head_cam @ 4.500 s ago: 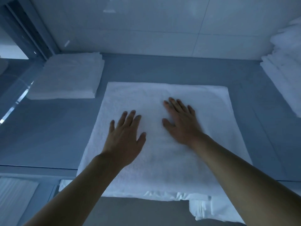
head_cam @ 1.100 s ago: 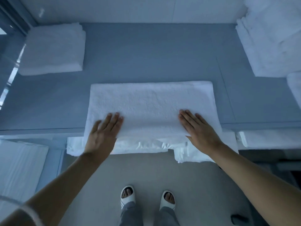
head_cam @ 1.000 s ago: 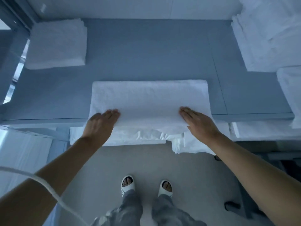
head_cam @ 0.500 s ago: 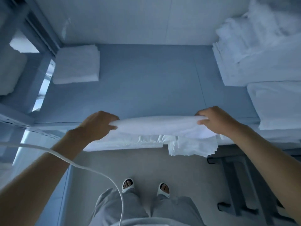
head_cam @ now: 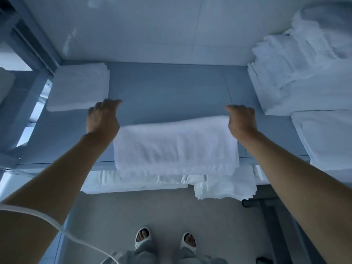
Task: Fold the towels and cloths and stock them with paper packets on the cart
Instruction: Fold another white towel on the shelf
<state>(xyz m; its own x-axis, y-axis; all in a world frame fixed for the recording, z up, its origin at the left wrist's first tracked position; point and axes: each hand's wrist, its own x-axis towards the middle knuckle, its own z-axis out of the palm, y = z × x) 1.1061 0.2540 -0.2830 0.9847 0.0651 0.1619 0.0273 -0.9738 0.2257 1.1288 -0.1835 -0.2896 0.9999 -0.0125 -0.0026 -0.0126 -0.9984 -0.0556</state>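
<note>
Towel (head_cam: 176, 147) now hangs doubled over between 2 hands above the near edge of the table (head_cam: 167, 96), its fold line uppermost and its loose edges draped down past the edge; 1 second ago it lay flat there as a long strip under open palms. The left hand (head_cam: 102, 119) is curled shut on the towel's left end and the right hand (head_cam: 241, 121) is curled shut on its right end, though the fingertips are turned away from the camera, so I take the grip to be a pinch rather than see it. Half a second ago the strip was only just coming up off the surface. That lift reads as 1 more fold being made, bringing the near half over toward the far side. A folded stack (head_cam: 79, 86) waits at the far left, well apart from the towel, and unfolded linen (head_cam: 304, 73) is heaped at the right. Once laid flat, this towel looks ready for that stack.
</note>
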